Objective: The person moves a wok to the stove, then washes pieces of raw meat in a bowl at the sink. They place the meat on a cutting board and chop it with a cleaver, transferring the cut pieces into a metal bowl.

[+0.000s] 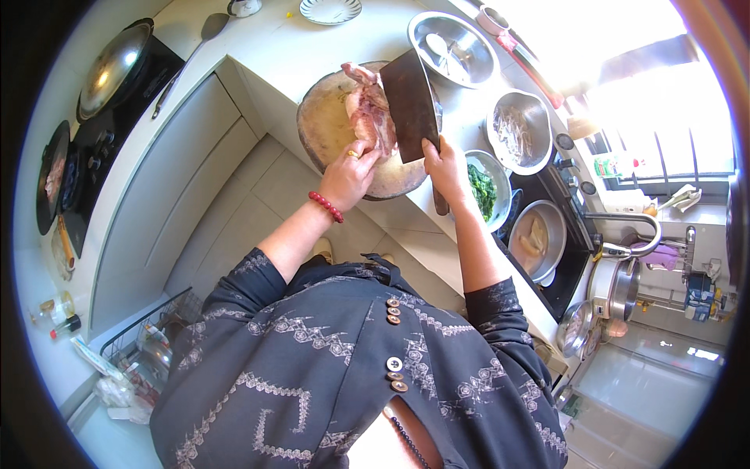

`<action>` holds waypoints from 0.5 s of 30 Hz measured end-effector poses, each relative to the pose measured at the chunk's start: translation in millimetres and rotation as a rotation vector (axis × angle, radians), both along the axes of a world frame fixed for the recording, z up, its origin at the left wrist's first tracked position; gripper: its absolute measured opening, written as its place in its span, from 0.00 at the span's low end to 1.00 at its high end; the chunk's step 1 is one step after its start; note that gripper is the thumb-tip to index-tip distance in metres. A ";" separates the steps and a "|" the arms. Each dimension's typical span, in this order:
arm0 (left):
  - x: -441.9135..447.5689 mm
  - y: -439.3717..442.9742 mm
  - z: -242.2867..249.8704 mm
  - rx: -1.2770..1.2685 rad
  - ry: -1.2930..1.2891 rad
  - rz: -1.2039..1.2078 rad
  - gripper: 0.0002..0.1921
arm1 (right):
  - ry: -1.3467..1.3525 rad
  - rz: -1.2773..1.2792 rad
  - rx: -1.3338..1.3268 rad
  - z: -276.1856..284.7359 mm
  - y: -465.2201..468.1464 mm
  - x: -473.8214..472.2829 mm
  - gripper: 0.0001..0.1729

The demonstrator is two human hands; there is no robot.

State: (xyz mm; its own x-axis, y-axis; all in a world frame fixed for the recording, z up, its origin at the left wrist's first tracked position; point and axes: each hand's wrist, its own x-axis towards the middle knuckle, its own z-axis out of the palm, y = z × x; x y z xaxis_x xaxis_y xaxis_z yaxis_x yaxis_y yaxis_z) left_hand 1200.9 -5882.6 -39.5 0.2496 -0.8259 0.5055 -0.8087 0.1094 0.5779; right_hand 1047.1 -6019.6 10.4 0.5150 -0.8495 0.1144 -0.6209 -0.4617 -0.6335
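Note:
A piece of raw meat (372, 114) lies on a round wooden chopping block (325, 126) on the counter. My left hand (351, 176), with a ring and a red bead bracelet, holds the near end of the meat. In my right hand (448, 173) is a cleaver (410, 105), its broad dark blade raised at the right side of the meat and its wooden handle pointing down towards me. Whether the blade touches the meat I cannot tell.
Right of the block stand a steel bowl (489, 44) with a white spoon, a basin of pale strips (518, 132), a bowl of leafy greens (483, 187) and a basin in the sink (536, 240). A wok (114, 70) and a pan (53, 176) sit on the left stove.

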 end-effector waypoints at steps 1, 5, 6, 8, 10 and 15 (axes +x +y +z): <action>0.9 0.0 0.3 0.009 -0.003 0.014 0.14 | 0.003 -0.017 0.027 8.7 1.0 0.3 0.19; 5.5 1.5 1.9 0.030 0.044 -0.001 0.13 | -0.065 -0.077 0.137 78.3 0.6 5.6 0.18; 6.1 1.9 2.4 0.023 0.036 -0.006 0.13 | -0.158 -0.039 0.071 102.7 0.2 5.5 0.19; 5.7 2.2 3.1 0.015 0.025 -0.011 0.12 | -0.243 -0.134 -0.075 155.4 -2.5 3.2 0.20; 4.6 1.5 3.3 0.020 0.014 -0.015 0.11 | -0.516 -0.119 -0.208 193.6 -5.1 3.3 0.21; 5.0 0.1 1.0 -0.001 0.000 -0.006 0.11 | -0.518 -0.092 -0.321 154.7 -12.9 1.8 0.21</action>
State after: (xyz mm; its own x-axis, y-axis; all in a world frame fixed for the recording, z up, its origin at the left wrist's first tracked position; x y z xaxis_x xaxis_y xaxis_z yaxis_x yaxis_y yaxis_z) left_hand 1206.0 -5882.4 -38.5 0.2449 -0.8268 0.5064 -0.8082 0.1144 0.5777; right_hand 1048.9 -6032.6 165.1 0.2504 -0.7695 0.5875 -0.3164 -0.6385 -0.7015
